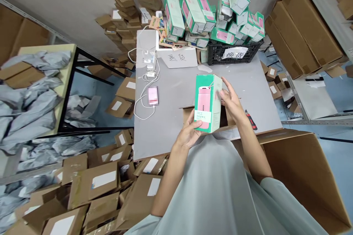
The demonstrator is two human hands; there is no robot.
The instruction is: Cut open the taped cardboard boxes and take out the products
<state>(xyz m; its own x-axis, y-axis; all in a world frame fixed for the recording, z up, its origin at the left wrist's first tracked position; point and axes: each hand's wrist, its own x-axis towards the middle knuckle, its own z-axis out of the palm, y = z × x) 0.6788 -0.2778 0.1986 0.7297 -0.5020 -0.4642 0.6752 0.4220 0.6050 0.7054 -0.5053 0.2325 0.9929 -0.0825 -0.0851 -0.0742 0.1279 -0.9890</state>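
A green and white product box (pixel 204 99) with a pink bottle printed on its front stands upright between my hands. My left hand (pixel 190 130) grips its lower left corner, thumb across the front. At the upper right side, my right hand (pixel 231 101) touches the box with its thumb while the fingers are spread. Behind and below the product box sits an opened cardboard box (pixel 188 115), partly hidden by it and my hands. A red and black box cutter (pixel 251 120) lies on the grey table (pixel 171 80) to the right of my right forearm.
A black crate (pixel 217 55) and a white bin (pixel 179 58) at the table's back hold several similar green boxes. A phone (pixel 153 96) with a white cable lies left. Cardboard parcels (pixel 104 180) crowd the floor; a large open carton (pixel 306 169) stands right.
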